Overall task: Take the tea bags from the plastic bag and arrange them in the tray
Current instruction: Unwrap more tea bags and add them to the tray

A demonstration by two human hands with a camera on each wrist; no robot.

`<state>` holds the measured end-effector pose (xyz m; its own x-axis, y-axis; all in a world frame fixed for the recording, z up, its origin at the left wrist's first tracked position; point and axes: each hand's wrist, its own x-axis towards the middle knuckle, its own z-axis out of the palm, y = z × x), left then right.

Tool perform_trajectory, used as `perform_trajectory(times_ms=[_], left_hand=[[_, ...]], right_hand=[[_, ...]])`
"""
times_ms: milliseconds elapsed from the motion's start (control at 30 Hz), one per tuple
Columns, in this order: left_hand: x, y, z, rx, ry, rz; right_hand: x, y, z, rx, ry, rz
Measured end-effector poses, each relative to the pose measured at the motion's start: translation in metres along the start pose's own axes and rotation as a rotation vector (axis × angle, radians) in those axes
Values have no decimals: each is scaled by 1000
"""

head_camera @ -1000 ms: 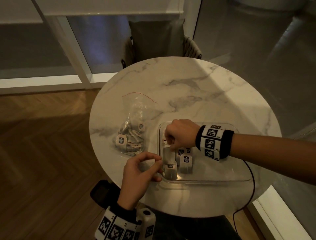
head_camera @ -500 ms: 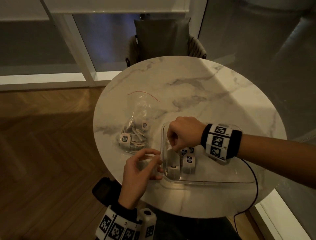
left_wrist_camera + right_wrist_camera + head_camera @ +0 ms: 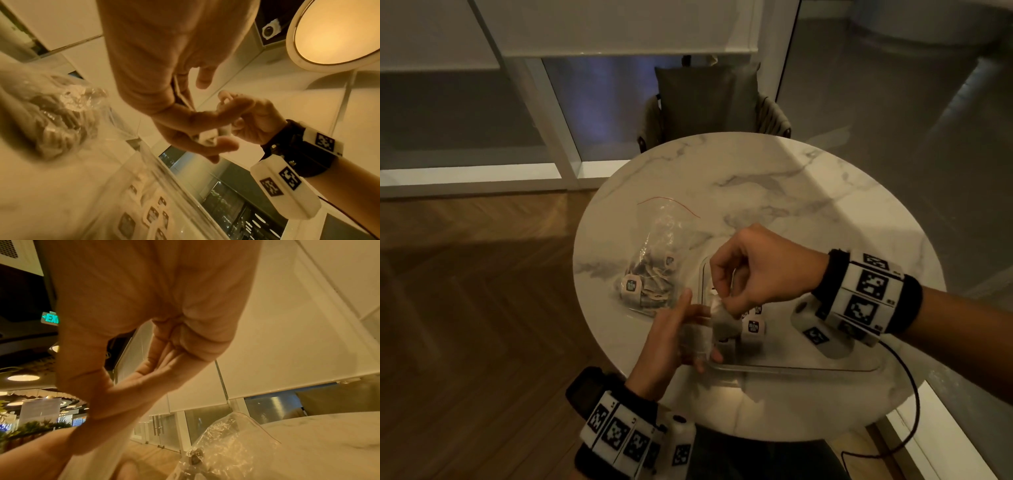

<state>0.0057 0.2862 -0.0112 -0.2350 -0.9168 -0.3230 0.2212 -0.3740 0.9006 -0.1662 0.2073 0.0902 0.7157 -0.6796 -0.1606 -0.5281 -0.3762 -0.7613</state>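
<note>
Right hand [image 3: 753, 270] pinching a tea bag [image 3: 724, 322] over the tray [image 3: 791, 368], mid-frame. Left hand [image 3: 674, 339] holding another tea bag [image 3: 697, 339] in its grip. Plastic bag [image 3: 654, 270] lying on the bench [image 3: 774, 192], left of tray.

In the head view the right hand [image 3: 760, 270] covers the far left corner of the clear tray [image 3: 791, 368] and part of the tea bags [image 3: 753, 327] standing in it, so their number cannot be told. The print on their tags is too small to read. In the right wrist view the palm fills the frame, the plastic bag [image 3: 224, 451] is cut off by the bottom edge, and the blurred fingers hide whatever they pinch.
</note>
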Motion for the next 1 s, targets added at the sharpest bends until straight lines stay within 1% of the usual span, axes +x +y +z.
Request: perform_trajectory(times_ms=[100,233,400,467,533,700,833,933,1000], left_hand=[[1,-2,0,-105,-79,-23],[-1,2,4,-107,-97,34],[0,9,13,-117,-86,51],[3,9,16,-111,-31,58],[7,9,19,-90,54,76],[11,6,27,-43,238,207],[10,5,39,-76,288,277],[9,3,47,-151,327,290],[9,1,49,-187,359,290]], right_hand=[[-5,1,0,98,26,-16],[-15,5,-5,260,35,-53],[-25,11,-10,220,65,-132],[-30,15,-11,167,119,-125],[-37,20,-12,160,169,-95],[-48,36,0,283,205,69],[-47,47,19,294,331,152],[-45,49,29,391,386,166],[-43,48,33,413,426,145]])
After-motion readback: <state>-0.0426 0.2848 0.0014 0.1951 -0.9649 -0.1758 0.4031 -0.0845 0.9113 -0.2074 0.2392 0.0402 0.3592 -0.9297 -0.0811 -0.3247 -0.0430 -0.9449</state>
